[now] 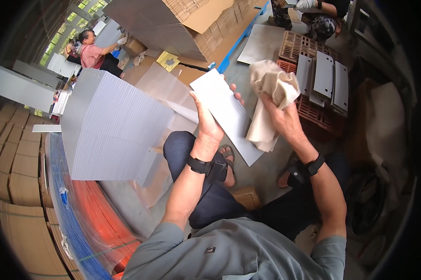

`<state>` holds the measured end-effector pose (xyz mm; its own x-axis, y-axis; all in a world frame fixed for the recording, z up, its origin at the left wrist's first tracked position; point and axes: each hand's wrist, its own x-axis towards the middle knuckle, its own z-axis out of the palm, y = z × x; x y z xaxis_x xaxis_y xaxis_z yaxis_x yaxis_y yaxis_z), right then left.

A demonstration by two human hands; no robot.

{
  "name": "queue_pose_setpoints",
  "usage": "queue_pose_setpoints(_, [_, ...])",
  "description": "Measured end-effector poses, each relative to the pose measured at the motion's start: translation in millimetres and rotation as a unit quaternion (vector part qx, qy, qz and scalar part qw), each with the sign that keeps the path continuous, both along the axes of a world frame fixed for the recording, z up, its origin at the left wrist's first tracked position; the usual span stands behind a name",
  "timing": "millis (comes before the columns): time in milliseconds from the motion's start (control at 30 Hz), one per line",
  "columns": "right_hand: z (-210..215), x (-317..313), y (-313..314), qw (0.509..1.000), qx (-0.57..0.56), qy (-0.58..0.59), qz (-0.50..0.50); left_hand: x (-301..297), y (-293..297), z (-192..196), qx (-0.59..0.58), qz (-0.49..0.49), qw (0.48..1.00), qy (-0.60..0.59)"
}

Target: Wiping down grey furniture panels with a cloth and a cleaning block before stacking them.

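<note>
A white rectangular panel (226, 114) is tilted in front of me, its long side running from upper left to lower right. My left hand (210, 119) grips it, thumb on the near edge and fingertips showing past the far edge. In my right hand (285, 120) is a crumpled beige cloth (273, 86), bunched under the fingers. The cloth's lower part hangs against the panel's right edge; whether it presses on the face I cannot tell. Both of my wrists wear black bands.
Left of me stands a tall stack of white panels (112, 126). On the right, several white panels with holes (323, 77) lie on orange plastic crates (308, 109). Flat cardboard (23, 186) is piled at far left. Co-workers sit at the upper left (93, 53) and upper right (325, 23).
</note>
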<state>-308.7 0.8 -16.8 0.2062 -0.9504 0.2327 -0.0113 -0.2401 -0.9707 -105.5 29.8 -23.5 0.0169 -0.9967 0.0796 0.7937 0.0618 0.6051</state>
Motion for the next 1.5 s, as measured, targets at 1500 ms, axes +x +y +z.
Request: queue_pose_setpoints(1500, [-37,53,-30,0.957,0.127,-0.126,0.227,48,36,-17,0.098,0.226,0.963,-0.109])
